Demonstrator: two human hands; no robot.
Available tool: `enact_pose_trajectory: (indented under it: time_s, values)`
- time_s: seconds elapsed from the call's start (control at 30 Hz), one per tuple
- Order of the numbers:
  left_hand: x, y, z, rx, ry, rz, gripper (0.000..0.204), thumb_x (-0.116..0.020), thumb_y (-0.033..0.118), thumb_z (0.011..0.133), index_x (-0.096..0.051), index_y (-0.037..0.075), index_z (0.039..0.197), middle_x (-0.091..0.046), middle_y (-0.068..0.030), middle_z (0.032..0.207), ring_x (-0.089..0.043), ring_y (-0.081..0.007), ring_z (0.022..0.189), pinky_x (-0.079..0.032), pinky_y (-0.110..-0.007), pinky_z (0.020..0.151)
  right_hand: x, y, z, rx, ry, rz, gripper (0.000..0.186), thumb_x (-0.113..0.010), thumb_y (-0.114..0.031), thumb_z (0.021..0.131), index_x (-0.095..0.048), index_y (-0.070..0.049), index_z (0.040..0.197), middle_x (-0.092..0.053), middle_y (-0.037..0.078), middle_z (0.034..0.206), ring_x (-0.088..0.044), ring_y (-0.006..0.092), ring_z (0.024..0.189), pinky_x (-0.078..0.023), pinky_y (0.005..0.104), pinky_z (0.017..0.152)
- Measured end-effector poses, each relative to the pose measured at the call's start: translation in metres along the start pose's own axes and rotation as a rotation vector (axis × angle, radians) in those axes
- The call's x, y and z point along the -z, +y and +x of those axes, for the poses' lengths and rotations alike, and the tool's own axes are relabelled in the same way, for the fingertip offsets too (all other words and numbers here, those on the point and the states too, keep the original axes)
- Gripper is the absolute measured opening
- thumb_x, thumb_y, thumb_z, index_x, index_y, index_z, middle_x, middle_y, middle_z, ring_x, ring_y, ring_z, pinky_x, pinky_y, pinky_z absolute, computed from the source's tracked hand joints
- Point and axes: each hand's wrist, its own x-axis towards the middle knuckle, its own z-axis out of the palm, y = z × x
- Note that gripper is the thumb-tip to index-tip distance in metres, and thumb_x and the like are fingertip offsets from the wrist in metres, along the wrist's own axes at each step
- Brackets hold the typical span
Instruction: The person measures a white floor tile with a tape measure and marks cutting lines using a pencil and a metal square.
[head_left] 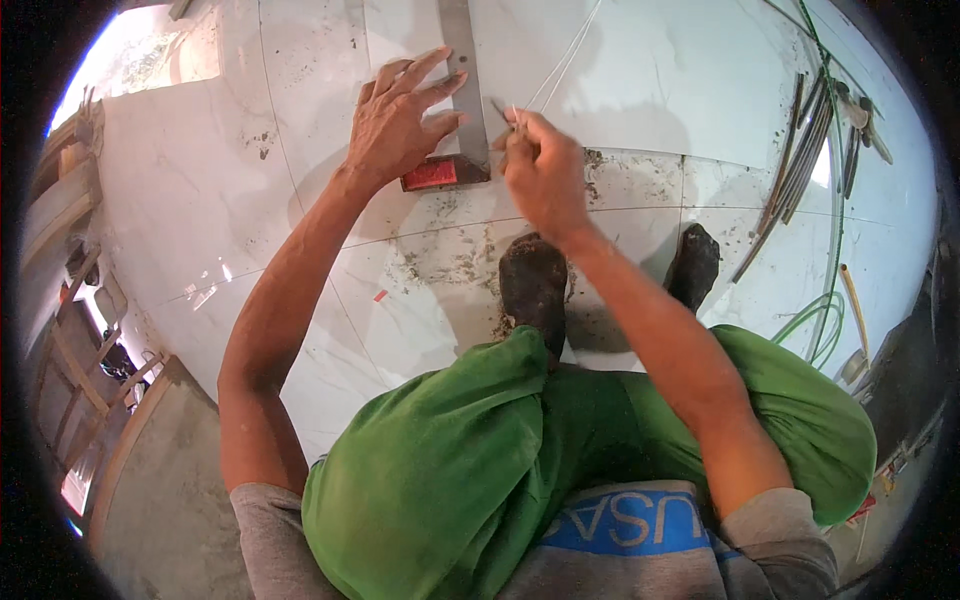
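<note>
A metal try square [470, 125] with a red-faced stock lies on the white tiles ahead of me, its blade pointing away. My left hand [395, 125] rests on it with fingers spread, the fingertips and thumb over the blade. Just right of the blade, my right hand [545, 170] is closed in a pinch on a thin dark pointed tool [498, 107]. Its exact kind is too small to tell. A thin white string [562, 68] runs from the far side down to the right fingers; whether they hold it I cannot tell.
My dark-covered feet [532, 285] stand on the tiles, near crumbs of dirt. To the right lie several thin rods [805, 150] and a green hose [828, 310]. Wooden frames [75, 350] and a curved-edged board [165, 470] stand at the left.
</note>
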Motion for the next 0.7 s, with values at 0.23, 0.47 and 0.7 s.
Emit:
enact_pose_trajectory:
  time_s: [0.23, 0.47, 0.7]
  values:
    - [0.0, 0.002, 0.0, -0.003, 0.034, 0.032, 0.053, -0.08, 0.044, 0.093, -0.073, 0.027, 0.143, -0.049, 0.0035, 0.166, -0.047, -0.0269, 0.148, -0.039, -0.048, 0.122, 0.008, 0.004, 0.04, 0.076, -0.085, -0.168, 0.018, -0.064, -0.011, 0.094, -0.068, 0.004, 0.085, -0.064, 0.02, 0.065, -0.067, 0.0325, 0.056, -0.052, 0.0407, 0.059]
    - [0.003, 0.009, 0.002, 0.019, 0.018, 0.044, 0.052, -0.083, 0.04, 0.09, -0.074, 0.028, 0.141, -0.051, 0.0042, 0.164, -0.05, -0.026, 0.146, -0.039, -0.049, 0.122, 0.003, 0.016, 0.05, 0.185, -0.088, -0.212, 0.022, -0.067, -0.012, 0.093, -0.063, 0.002, 0.077, -0.063, 0.021, 0.065, -0.067, 0.0386, 0.058, -0.051, 0.0453, 0.059]
    - [0.004, 0.013, 0.006, 0.028, 0.025, 0.084, 0.049, -0.083, 0.041, 0.091, -0.076, 0.028, 0.137, -0.053, 0.0024, 0.161, -0.052, -0.0263, 0.143, -0.039, -0.05, 0.121, -0.002, 0.006, 0.06, 0.208, -0.19, -0.394, 0.019, -0.067, -0.013, 0.09, -0.069, 0.001, 0.077, -0.067, 0.025, 0.075, -0.069, 0.0456, 0.068, -0.054, 0.0509, 0.065]
